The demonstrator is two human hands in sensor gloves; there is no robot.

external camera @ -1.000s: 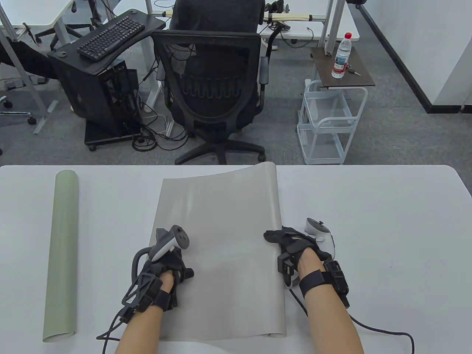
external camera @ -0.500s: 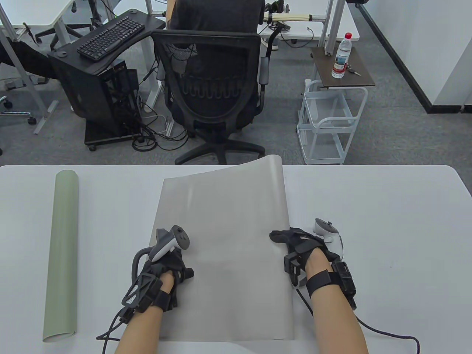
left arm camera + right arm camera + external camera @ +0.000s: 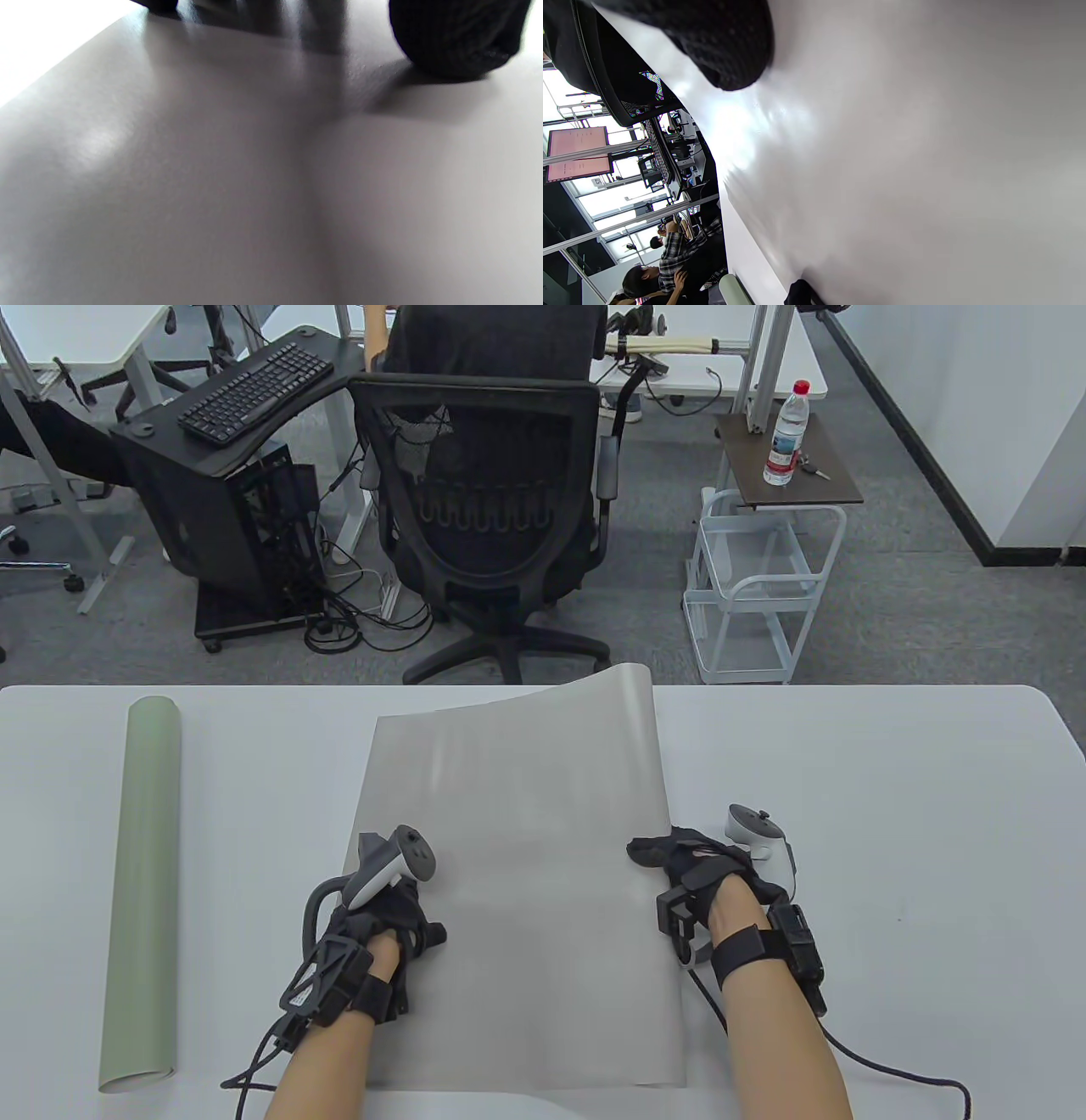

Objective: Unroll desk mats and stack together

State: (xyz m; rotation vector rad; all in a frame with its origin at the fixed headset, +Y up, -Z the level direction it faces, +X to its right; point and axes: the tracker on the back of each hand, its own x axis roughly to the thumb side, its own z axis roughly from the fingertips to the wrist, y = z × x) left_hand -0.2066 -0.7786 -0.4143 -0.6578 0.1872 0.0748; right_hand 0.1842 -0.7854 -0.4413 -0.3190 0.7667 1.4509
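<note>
A grey desk mat [image 3: 517, 848] lies unrolled in the middle of the white table [image 3: 891, 814]; its far right corner still curls up. My left hand [image 3: 386, 912] presses down on the mat's near left part. My right hand [image 3: 679, 857] rests its fingers on the mat's right edge. A green mat [image 3: 144, 891] lies rolled up at the table's left, apart from both hands. The left wrist view shows the grey mat [image 3: 212, 169] with a fingertip [image 3: 449, 38] on it. The right wrist view shows the grey mat [image 3: 903, 148], a fingertip [image 3: 725, 42] and the green roll's end [image 3: 734, 290].
Beyond the table's far edge stand a black office chair [image 3: 484, 500], a computer stand with a keyboard [image 3: 254, 390] and a white wire cart [image 3: 755, 585]. Glove cables trail off the table's near edge.
My right hand has slid to the right along the mat, and the mat's right edge has spread out wider and flatter. My left hand has stayed in place.
</note>
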